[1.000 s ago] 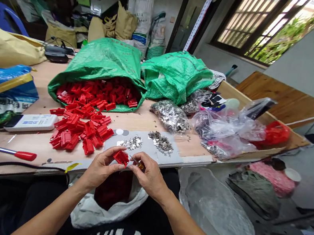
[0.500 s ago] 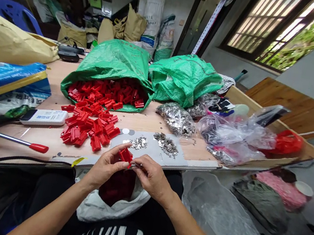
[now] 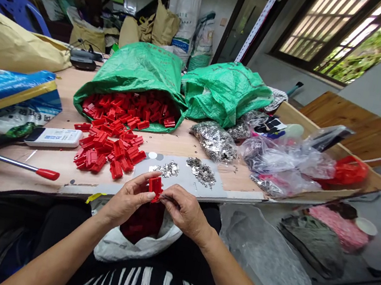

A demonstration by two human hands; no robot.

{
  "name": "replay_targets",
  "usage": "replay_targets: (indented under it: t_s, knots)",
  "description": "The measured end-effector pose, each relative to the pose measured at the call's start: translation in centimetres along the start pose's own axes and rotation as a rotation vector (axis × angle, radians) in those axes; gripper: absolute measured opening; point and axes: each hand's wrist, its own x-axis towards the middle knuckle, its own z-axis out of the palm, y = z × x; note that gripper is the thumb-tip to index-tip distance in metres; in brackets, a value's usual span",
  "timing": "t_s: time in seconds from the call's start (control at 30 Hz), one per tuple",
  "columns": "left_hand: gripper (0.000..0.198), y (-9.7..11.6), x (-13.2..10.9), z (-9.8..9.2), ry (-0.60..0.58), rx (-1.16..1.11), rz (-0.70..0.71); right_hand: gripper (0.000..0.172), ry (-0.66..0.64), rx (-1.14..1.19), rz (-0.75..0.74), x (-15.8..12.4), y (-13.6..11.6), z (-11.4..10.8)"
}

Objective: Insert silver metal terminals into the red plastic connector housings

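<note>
My left hand (image 3: 127, 201) grips a small red plastic part (image 3: 155, 185) between thumb and fingers, over the table's front edge. Meeting it from the right, my right hand (image 3: 185, 214) is closed in a pinch at the part's lower side. Something thin and dark shows between those fingers, too small to name. Below both hands, a white sack (image 3: 118, 250) sits open on my lap with red parts (image 3: 141, 224) inside. Just beyond the hands, two piles of small metal pieces, a left pile (image 3: 170, 169) and a right pile (image 3: 202, 171), lie on a grey sheet (image 3: 182, 188).
Loose red parts (image 3: 110, 150) spill from a green sack (image 3: 141, 67) on the table. Another green sack (image 3: 225, 89) and a bag of metal pieces (image 3: 215, 140) lie right of it. A red-tipped lever (image 3: 47, 174) juts in at left. A wooden tray (image 3: 375, 182) holds plastic bags.
The red part has turned more upright in my left hand. My right hand stays at its lower side. The view has shifted slightly.
</note>
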Motion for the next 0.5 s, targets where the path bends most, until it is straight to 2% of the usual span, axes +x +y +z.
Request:
replay_targets:
  t_s: [0.17, 0.33, 0.5]
  knots:
    - [0.053, -0.4, 0.0, 0.1, 0.012, 0.017, 0.003, 0.009, -0.026, 0.056, 0.099, 0.0, -0.5, 0.0]
    - [0.052, -0.6, 0.0, -0.2, 0.015, 0.054, 0.036, 0.008, 0.015, 0.137, 0.242, -0.1, -0.8, -0.3]
    - [0.050, -0.8, 0.7, -1.4, 0.027, 0.354, 0.131, 0.018, 0.031, 0.029, 0.236, -0.2, 0.0, -0.4]
